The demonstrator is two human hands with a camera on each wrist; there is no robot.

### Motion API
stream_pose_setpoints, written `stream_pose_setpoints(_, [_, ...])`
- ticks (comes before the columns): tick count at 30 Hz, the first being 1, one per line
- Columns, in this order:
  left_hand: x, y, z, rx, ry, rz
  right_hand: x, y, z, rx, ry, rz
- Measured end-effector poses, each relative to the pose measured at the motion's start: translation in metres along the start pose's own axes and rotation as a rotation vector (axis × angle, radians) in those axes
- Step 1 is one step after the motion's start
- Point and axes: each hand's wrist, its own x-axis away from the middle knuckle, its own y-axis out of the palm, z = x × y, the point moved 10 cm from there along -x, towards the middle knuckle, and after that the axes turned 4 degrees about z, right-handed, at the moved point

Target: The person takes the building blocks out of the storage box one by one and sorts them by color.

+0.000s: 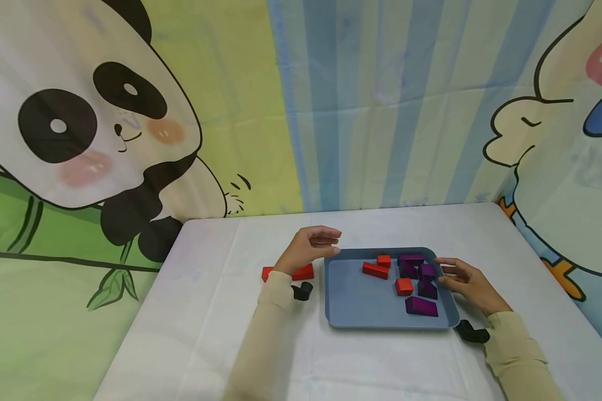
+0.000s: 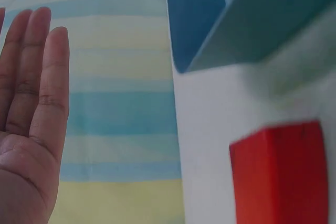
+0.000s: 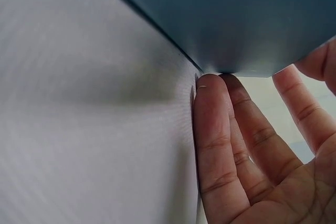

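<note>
Fingers of the left hand [image 1: 308,246] bend loosely, thumb apart from them, holding nothing. Head view: that hand sits at the far left corner of the blue tray [image 1: 356,303] (touching or just above, can't tell). Right hand [image 1: 465,279] is at the tray's right side, fingers and thumb parted, at the rim. Tray lies flat on the white table [image 1: 205,334]. Inside: small red block [image 1: 383,260] near the far edge, long red block [image 1: 375,271] slanting just beside it, red cube [image 1: 403,287] right of the middle. Purple blocks [image 1: 421,307] bunch along the right side, a long one toward the near right corner. Red pieces [image 1: 303,272] lie outside, left of the tray, left wrist crossing in front (one block or two, can't tell). Black devices [image 1: 302,291] show at both wrists. Printed curtain [image 1: 231,111] behind, panda and stripes.

Left wrist view: fingers straight, close together, palm bare; tray corner upper right, end of a red piece lower right, both apart from the fingers.

Right wrist view: fingers nearly straight, slightly fanned, tips touching the tray's outer side; part of the thumb at the right edge, against the tray.
</note>
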Motion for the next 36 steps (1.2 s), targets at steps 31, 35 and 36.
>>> stream_pose_setpoints(31, [-0.029,0.080,-0.059,0.102,-0.152,-0.064,0.000,0.002,0.000,-0.014,0.007,-0.001])
stream_pose_setpoints(35, [-0.030,0.085,-0.066,0.060,-0.185,-0.098,0.000,0.002,0.000,-0.014,0.010,0.002])
stream_pose_setpoints(36, [-0.030,0.086,-0.068,0.044,-0.192,-0.110,0.000,0.001,0.000,-0.013,0.010,0.003])
